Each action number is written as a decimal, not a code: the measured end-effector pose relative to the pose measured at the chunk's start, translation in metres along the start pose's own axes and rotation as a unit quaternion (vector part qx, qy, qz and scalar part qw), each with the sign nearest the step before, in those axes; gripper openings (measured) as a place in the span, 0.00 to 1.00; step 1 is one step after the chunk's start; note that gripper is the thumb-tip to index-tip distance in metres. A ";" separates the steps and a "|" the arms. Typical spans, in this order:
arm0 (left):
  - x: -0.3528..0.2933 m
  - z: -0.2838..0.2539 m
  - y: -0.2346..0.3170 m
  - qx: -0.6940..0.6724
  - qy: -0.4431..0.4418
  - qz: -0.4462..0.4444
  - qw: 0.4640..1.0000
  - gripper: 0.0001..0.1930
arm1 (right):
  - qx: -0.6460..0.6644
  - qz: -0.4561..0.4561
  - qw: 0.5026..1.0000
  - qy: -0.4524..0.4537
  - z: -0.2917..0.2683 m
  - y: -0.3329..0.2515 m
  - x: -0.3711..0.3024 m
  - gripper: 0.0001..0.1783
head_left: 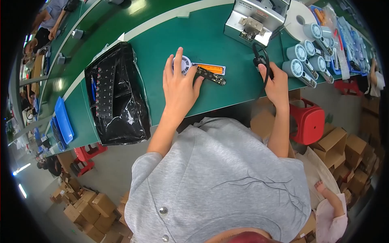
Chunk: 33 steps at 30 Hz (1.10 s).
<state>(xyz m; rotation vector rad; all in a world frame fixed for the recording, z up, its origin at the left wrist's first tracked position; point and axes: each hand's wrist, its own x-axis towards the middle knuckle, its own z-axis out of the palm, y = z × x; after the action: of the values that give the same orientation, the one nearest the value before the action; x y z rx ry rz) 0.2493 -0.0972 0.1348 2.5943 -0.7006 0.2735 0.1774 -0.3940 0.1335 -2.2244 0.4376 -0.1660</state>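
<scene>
Green worktable [237, 83], seen from above, with its edges bowed by the lens. At the centre of the frame, one end of a dark circuit board [212, 76] is pinched between the thumb and index finger of the left hand [179, 87]; its other fingers are spread over a round fan head [185, 65]. Just behind the board, an orange battery [210, 69] is seated in a pale, narrow casing [223, 71], which is joined to the fan head and laid flat on the table. Right of centre, a black corded tool [260, 61] is gripped by the curled right hand [278, 85]; its contact with the fingers is partly hidden. A black cord is looped in front of the tool.

Farther out, a silver machine [246, 24] is placed at the upper edge, with a white disc [292, 25] beside it. Several pale-blue handheld fans [292, 68] are grouped at the upper right. At the left, a row of dark parts is held in a tray wrapped in black plastic [125, 127]; blue trays [64, 119] are set beyond it. At the right, below the table edge, a red stool [314, 123] is seen, and cardboard boxes [85, 211] are piled in both lower corners.
</scene>
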 end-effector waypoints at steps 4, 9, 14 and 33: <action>0.014 -0.005 0.000 0.047 -0.054 0.024 0.997 0.18 | -0.006 -0.002 1.000 0.011 0.002 -0.002 -0.001 0.27; 0.024 -0.020 0.004 0.039 -0.070 0.030 0.996 0.17 | -0.002 0.004 1.000 0.003 0.000 0.000 0.001 0.28; 0.044 -0.063 0.013 -0.206 -0.102 -0.048 0.972 0.20 | -0.007 0.001 1.000 0.000 0.000 0.003 0.001 0.27; 0.016 -0.116 0.122 -0.764 -0.295 0.248 0.518 0.06 | 0.019 0.027 0.999 -0.003 0.005 0.006 -0.001 0.26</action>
<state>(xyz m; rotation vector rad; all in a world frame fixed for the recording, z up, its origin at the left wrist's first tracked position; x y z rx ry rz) 0.1913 -0.1454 0.2859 0.6273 -1.1095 -0.8027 0.1764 -0.3930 0.1258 -2.1734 0.4875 -0.1386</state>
